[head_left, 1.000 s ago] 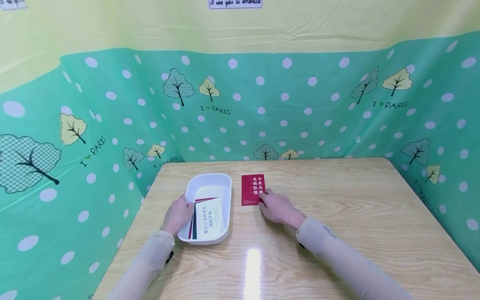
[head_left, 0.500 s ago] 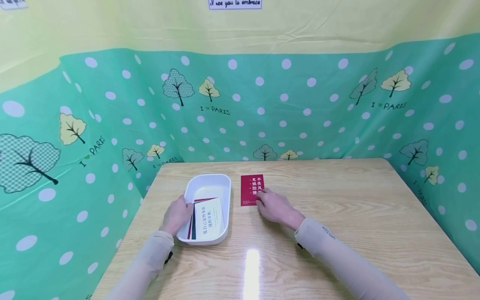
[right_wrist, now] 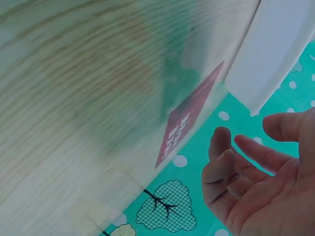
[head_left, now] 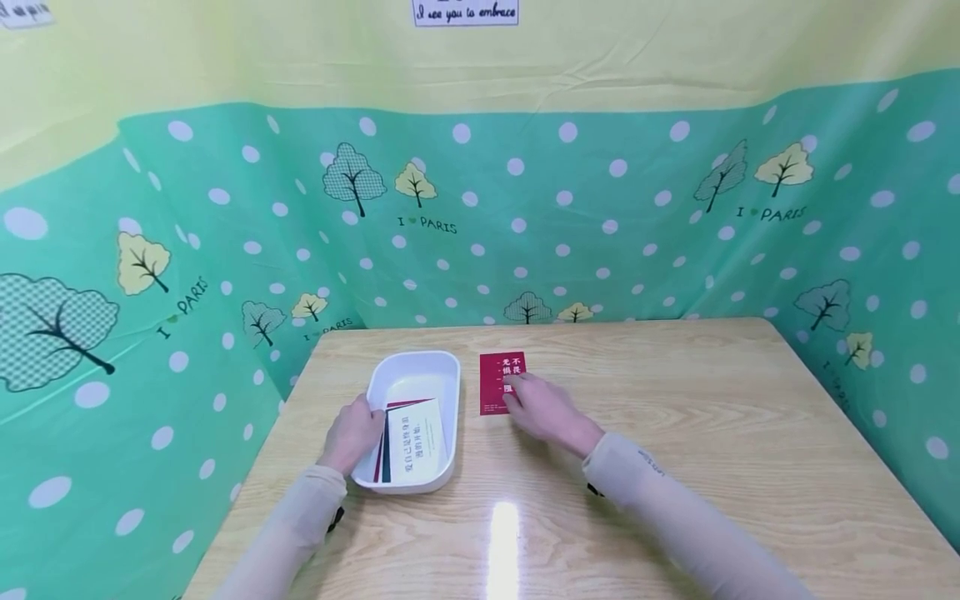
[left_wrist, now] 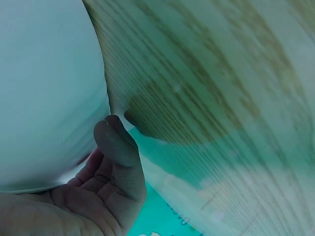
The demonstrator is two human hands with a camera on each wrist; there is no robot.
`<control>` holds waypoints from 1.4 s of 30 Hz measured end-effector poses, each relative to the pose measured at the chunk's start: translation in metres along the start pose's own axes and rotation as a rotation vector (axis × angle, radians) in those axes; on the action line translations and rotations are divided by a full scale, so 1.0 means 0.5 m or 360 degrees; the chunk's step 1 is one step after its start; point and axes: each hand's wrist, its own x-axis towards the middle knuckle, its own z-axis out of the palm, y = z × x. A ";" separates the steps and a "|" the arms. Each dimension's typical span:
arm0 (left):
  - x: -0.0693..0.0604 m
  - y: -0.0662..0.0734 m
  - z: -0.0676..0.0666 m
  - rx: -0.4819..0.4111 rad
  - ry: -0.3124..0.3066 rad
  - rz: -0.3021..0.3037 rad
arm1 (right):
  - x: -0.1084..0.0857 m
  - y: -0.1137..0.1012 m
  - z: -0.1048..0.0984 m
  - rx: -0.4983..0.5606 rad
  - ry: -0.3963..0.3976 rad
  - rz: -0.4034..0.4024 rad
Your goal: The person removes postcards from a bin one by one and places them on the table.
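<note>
My left hand (head_left: 351, 435) grips the left side of a white plastic tray (head_left: 414, 385); in the left wrist view the fingers (left_wrist: 116, 142) curl at its wall. A white card (head_left: 417, 446) with dark Chinese characters lies in the tray, over dark green and red cards (head_left: 382, 454) whose edges stick out. To the tray's right, a red card (head_left: 492, 392) with white characters lies flat on the table. My right hand (head_left: 546, 408) hovers over its right part and hides some characters. The right wrist view shows these fingers (right_wrist: 221, 167) loosely bent, apart from the card, with nothing between them.
The light wooden table (head_left: 675, 400) extends to the right and front, with a bright reflection near the front. Behind it and at both sides hangs a green and yellow curtain (head_left: 540, 183) with dots and trees.
My right hand has shifted slightly left across the red card and covers more of its characters. The left hand and tray have stayed in place; the head view has tilted a little.
</note>
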 end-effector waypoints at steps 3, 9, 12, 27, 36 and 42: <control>0.000 -0.002 0.000 0.0000 0.0005 0.0022 | 0.001 -0.010 -0.004 0.0040 0.0007 0.0011; -0.001 -0.004 0.000 0.0001 0.0006 0.0043 | 0.012 -0.026 -0.012 0.0061 0.0037 0.0012; 0.000 -0.003 0.000 0.0003 0.0008 0.0041 | 0.018 -0.032 -0.014 0.0086 0.0044 0.0015; -0.001 -0.005 0.000 0.0002 0.0005 0.0036 | 0.048 -0.052 -0.018 0.0262 0.0021 0.0081; -0.001 0.000 -0.001 0.0019 0.0006 0.0029 | 0.077 -0.092 -0.025 0.0248 0.0024 0.0054; -0.001 -0.001 -0.002 0.0031 -0.0002 0.0023 | 0.087 -0.140 -0.032 0.0329 -0.0090 0.0072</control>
